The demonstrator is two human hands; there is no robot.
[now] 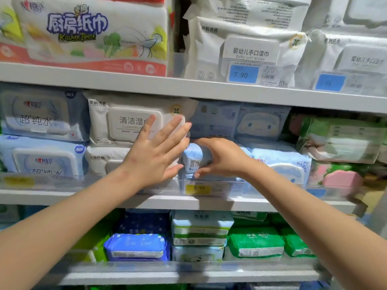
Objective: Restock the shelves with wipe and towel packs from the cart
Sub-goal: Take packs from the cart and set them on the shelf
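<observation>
My right hand [219,158] grips a light blue wipe pack [193,159] with a barcode on its end, set on the middle shelf [125,200] between stacks. My left hand [156,151] lies flat with straight fingers against the white cleaning wipe packs [127,122] just left of it, holding them aside. More blue wipe packs [278,162] lie to the right of the gripped pack, and others [240,120] stand behind it.
Kitchen towel packs [88,32] and white baby wipe packs [247,53] fill the top shelf. Blue-white packs [41,155] sit at the far left of the middle shelf, green and pink packs [339,139] at the right. The lower shelf holds blue and green packs [255,241].
</observation>
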